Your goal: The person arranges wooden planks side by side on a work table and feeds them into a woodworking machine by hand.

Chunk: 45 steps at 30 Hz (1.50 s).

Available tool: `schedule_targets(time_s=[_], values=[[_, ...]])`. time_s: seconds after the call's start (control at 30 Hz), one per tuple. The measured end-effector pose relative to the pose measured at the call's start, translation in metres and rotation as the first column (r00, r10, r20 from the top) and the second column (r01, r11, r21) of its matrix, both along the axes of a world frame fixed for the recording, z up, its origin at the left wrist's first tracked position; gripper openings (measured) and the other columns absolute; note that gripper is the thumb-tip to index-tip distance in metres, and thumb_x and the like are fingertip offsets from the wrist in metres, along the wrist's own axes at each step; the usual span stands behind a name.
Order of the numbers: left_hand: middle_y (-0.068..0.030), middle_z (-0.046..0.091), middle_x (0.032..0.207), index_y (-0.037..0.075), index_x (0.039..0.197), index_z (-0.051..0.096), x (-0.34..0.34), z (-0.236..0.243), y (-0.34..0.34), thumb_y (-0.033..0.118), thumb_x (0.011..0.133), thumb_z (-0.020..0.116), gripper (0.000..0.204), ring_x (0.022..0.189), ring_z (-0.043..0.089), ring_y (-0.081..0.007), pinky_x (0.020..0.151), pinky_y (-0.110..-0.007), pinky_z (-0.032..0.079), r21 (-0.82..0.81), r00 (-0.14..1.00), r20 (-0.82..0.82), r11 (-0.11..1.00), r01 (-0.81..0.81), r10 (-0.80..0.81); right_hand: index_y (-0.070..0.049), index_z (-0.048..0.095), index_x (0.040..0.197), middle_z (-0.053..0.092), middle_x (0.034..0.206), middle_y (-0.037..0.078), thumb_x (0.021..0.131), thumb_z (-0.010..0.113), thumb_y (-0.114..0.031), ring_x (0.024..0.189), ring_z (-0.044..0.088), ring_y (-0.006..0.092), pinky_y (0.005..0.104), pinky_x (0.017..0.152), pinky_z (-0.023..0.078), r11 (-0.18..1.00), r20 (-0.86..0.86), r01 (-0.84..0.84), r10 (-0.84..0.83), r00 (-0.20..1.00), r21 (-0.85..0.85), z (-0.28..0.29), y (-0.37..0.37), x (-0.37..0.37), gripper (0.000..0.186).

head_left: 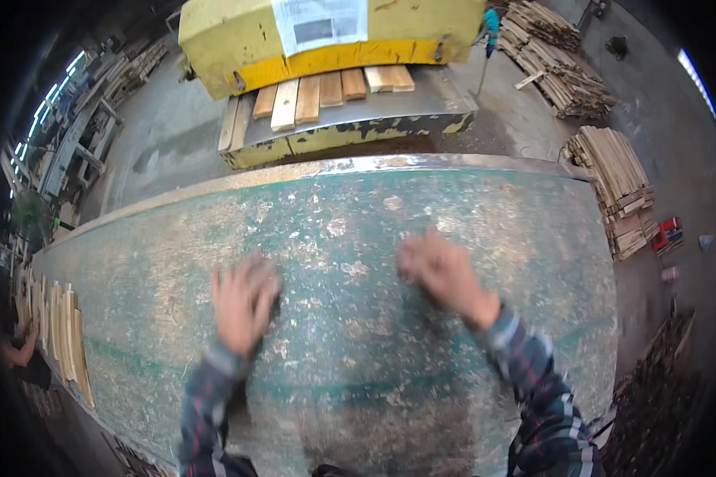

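Observation:
Over a worn green tabletop (334, 318), my left hand (245, 306) reaches forward with its fingers stretched out and a little apart, nothing in it. To its right, my right hand (447, 274) is bent inward above the same surface. Motion smears its fingers, and no object shows in it. Beyond the table's far edge, several short wooden boards (308, 101) lie side by side on the metal bed (390, 121) of a yellow machine (231, 40). Their far ends are hidden under the machine's body.
Narrow wooden strips (70, 342) lie at the table's left end, beside another person's arm (24, 350). Stacked wood (612, 179) stands past the right edge, with another pile (549, 60) farther back. A red object (668, 235) sits on the floor at right.

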<state>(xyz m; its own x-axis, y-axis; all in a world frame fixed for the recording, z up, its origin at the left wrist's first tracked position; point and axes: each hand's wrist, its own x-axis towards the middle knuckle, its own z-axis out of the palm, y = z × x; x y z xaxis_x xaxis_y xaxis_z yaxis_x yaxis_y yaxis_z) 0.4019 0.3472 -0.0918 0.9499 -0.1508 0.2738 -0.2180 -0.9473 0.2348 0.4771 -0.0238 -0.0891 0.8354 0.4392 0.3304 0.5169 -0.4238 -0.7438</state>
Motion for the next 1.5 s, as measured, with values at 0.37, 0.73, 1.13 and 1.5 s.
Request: schedule_targets(time_s=[0.37,0.73,1.13,1.5], values=[[-0.0254,0.028,0.167,0.013,0.160,0.040,-0.423,0.030,-0.082,0.041,0.102,0.055,0.066,0.154,0.025,-0.0457,0.121,-0.066,0.015,0.115,0.784,-0.301,0.837,-0.535,0.543,-0.010,0.070,0.115,0.046,0.153,0.023,0.093,0.069,-0.034,0.142,0.043,0.0411,0.0667,0.119,0.020,0.975,-0.069,0.152,-0.165,0.984,-0.160,-0.003,0.031,-0.318,0.033],[-0.0241,0.015,0.172,0.016,0.166,0.025,-0.440,-0.043,-0.052,0.053,0.104,0.049,0.076,0.158,0.012,-0.0449,0.121,-0.071,0.009,0.245,0.733,-0.317,0.799,-0.550,0.602,-0.019,0.055,0.149,0.019,0.169,0.028,0.098,0.058,-0.051,0.157,0.013,0.0467,0.0720,0.121,0.000,0.900,0.084,0.091,-0.061,0.995,-0.427,-0.039,0.063,-0.333,0.060],[-0.0225,0.020,0.171,0.021,0.165,0.029,-0.442,-0.049,-0.052,0.060,0.104,0.044,0.074,0.157,0.021,-0.0428,0.120,-0.073,0.012,0.123,0.768,-0.093,0.772,-0.623,0.634,-0.026,0.049,0.155,0.020,0.172,0.019,0.102,0.055,-0.055,0.159,0.012,0.0421,0.0681,0.123,0.005,0.814,0.210,0.162,-0.051,0.976,-0.557,-0.051,0.066,-0.335,0.060],[-0.0221,0.022,0.170,0.017,0.162,0.035,-0.492,-0.007,0.014,0.053,0.099,0.060,0.077,0.158,0.020,-0.0405,0.120,-0.072,0.010,-0.260,0.816,-0.156,0.774,-0.577,0.556,-0.020,0.051,0.154,0.024,0.172,0.015,0.108,0.044,-0.051,0.159,0.016,0.0367,0.0603,0.126,0.005,0.789,0.146,0.157,-0.087,0.986,-0.595,-0.043,0.072,-0.332,0.057]])
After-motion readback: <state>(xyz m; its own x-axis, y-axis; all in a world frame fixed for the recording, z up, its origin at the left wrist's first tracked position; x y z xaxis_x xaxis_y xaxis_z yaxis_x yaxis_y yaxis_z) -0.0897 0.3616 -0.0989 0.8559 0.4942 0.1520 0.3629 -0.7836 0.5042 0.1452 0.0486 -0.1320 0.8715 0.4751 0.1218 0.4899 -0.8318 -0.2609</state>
